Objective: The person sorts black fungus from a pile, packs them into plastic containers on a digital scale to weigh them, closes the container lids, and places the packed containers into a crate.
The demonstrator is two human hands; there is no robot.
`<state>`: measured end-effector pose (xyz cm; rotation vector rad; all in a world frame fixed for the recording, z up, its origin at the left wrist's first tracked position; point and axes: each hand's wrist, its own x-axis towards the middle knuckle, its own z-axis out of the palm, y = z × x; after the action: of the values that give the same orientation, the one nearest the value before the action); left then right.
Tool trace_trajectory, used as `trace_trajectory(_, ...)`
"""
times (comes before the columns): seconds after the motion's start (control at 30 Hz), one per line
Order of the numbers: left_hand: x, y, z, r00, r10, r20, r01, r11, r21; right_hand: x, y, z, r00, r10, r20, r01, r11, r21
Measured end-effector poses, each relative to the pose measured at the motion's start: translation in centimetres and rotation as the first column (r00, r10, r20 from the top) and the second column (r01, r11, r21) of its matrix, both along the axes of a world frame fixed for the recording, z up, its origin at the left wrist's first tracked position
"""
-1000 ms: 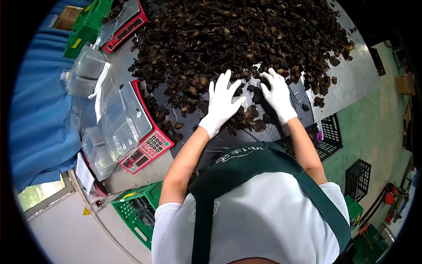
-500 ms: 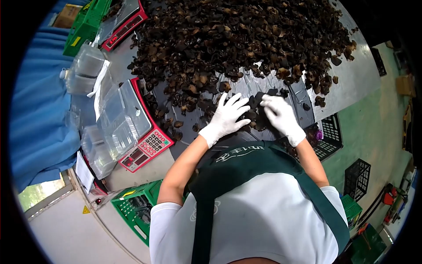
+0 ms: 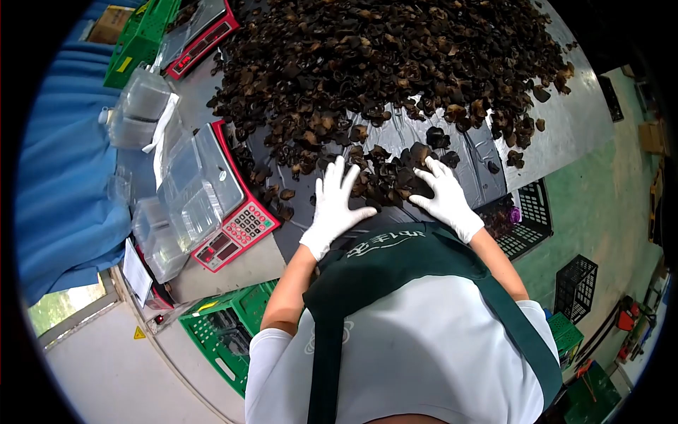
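A broad heap of dark brown, curled wood ear mushrooms (image 3: pixel 395 63) covers the far part of the table. Nearer to me, a smaller pile of wood ear pieces (image 3: pixel 385 177) lies between my hands. My left hand (image 3: pixel 335 201), in a white glove, is at the left edge of this pile with fingers spread and thumb pointing toward it. Also gloved in white, my right hand (image 3: pixel 448 198) rests at the pile's right side, fingers apart. Neither hand grips anything. One shiny black piece (image 3: pixel 438 138) lies just beyond my right fingertips.
To the left stands a red scale (image 3: pixel 240 230) with clear plastic boxes (image 3: pixel 194 191) on and beside it. Another red scale (image 3: pixel 201 46) is farther back, near a green crate (image 3: pixel 145 42). A black crate (image 3: pixel 530 219) sits at the right, below the table edge.
My left hand has moved left and nearer to me, and its fingers point farther forward. My right hand has opened from curled fingers. More of the small pile now shows between them.
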<state>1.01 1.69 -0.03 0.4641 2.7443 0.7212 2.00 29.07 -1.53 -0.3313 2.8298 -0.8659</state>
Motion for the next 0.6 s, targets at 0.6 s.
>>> trace_trajectory(0.6,-3.6,5.1,-3.1,0.946,-0.176,-0.27,0.184,0.983,0.004,-3.4,-0.9,0.9,0.922,0.018,-0.387,0.001,0.999,0.049)
